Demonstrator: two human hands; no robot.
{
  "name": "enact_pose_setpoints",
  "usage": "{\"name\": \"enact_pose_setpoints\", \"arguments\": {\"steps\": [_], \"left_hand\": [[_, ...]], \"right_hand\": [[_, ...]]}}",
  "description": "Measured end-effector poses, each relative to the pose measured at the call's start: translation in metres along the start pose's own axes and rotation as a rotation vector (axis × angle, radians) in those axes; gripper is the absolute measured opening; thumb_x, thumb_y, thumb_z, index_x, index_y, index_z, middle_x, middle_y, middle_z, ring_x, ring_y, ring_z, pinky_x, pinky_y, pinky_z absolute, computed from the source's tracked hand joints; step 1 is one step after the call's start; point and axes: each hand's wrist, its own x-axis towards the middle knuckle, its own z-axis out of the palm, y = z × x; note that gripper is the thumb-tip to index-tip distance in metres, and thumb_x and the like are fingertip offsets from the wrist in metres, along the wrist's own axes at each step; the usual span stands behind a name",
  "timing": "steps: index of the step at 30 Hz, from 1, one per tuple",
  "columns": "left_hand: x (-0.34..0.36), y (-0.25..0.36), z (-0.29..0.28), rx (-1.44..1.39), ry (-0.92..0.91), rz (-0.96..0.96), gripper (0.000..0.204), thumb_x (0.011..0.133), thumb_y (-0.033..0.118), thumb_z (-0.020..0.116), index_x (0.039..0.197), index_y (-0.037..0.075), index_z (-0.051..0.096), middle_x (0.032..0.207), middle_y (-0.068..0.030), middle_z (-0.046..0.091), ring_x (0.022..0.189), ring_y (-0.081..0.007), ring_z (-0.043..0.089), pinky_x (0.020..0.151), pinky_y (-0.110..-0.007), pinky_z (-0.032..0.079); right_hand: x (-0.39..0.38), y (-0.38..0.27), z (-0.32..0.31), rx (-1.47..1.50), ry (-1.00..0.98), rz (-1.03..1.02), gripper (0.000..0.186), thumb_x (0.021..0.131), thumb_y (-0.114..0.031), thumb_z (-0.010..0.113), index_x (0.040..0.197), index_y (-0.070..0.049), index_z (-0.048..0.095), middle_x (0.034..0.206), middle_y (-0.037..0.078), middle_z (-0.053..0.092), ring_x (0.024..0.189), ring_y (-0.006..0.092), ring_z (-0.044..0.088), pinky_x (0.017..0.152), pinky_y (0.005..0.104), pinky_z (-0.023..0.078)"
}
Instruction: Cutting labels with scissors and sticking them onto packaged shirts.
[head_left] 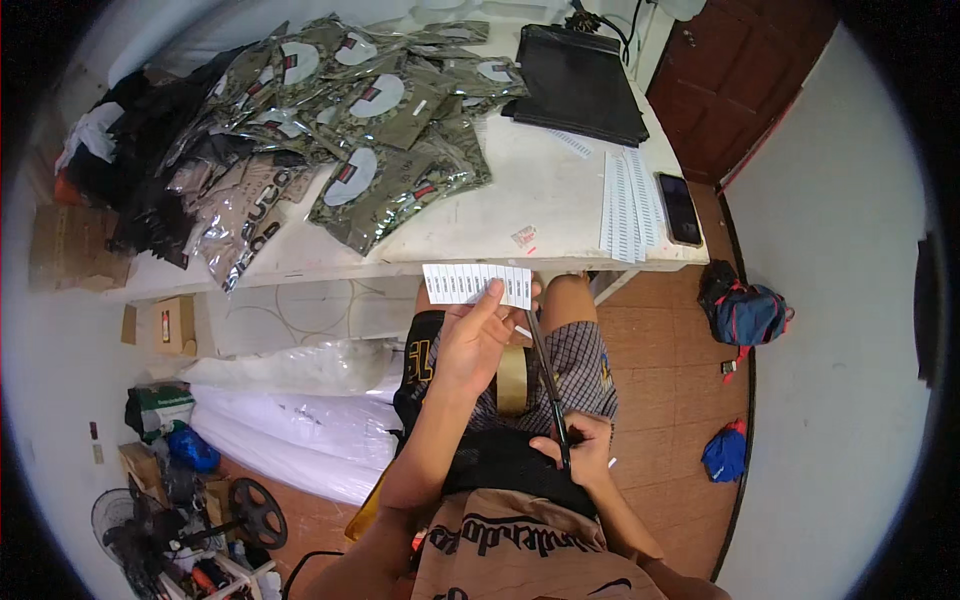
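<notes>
My left hand (474, 345) is raised over my lap, thumb and fingers closed on a white strip of labels (455, 284) with small dark print. The strip lies level, just in front of the table's near edge. In my right hand (590, 452), fingers closed round the handles, is a pair of black scissors (546, 372). Its long blades point away from me, the tips near the strip's right end; whether they touch it I cannot tell. A small white piece of label (523, 331) shows below the strip. Between my thighs sits a roll of tan tape (513, 380).
On the white table (540, 200) lie camouflage garments in clear bags (400, 180), black plastic bags (580, 85), label sheets (628, 205) and a phone (680, 208). A backpack (748, 315) and a blue bundle (725, 453) are on the floor, right. Plastic-wrapped white material (300, 430) lies at left.
</notes>
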Motion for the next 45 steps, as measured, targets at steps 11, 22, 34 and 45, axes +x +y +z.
{"name": "enact_pose_setpoints", "arguments": {"steps": [11, 22, 34, 45], "left_hand": [[0.047, -0.002, -0.038, 0.060, 0.219, -0.004, 0.016, 0.090, 0.007, 0.064, 0.105, 0.002, 0.063, 0.105, -0.0082, 0.067, 0.097, -0.0194, 0.064, 0.086, -0.034, 0.050], [0.202, -0.056, -0.035, 0.932, -0.070, -0.260, 0.018, 0.077, 0.009, 0.076, 0.089, -0.004, 0.071, 0.081, -0.0091, 0.070, 0.063, -0.0120, 0.064, 0.054, -0.022, 0.050], [0.233, -0.068, -0.073, 1.078, 0.011, -0.079, 0.017, 0.082, 0.015, 0.071, 0.089, -0.001, 0.072, 0.081, -0.0078, 0.071, 0.068, -0.0137, 0.065, 0.058, -0.025, 0.051], [0.192, -0.032, -0.115, 0.715, -0.025, 0.221, 0.025, 0.087, 0.001, 0.065, 0.111, -0.002, 0.061, 0.098, -0.0101, 0.070, 0.085, -0.0134, 0.064, 0.075, -0.027, 0.052]], "right_hand": [[-0.008, 0.024, -0.006, 0.036, -0.017, 0.100, 0.044, 0.068, -0.025, 0.088, 0.056, -0.006, 0.050, 0.047, -0.004, 0.042, 0.046, 0.0034, 0.034, 0.041, 0.0221, 0.027], [0.005, 0.016, -0.016, 0.186, 0.123, 0.194, 0.038, 0.071, -0.020, 0.086, 0.056, -0.005, 0.054, 0.048, -0.006, 0.048, 0.045, 0.0014, 0.038, 0.041, 0.0201, 0.028], [0.043, 0.011, -0.031, -0.091, 0.357, 0.217, 0.042, 0.072, -0.027, 0.085, 0.057, -0.003, 0.054, 0.051, -0.003, 0.046, 0.050, 0.0065, 0.038, 0.044, 0.0263, 0.031], [0.258, 0.013, -0.029, -0.572, 0.320, -0.016, 0.023, 0.071, -0.015, 0.072, 0.080, 0.006, 0.066, 0.075, 0.025, 0.064, 0.074, 0.0405, 0.064, 0.068, 0.0458, 0.049]]}}
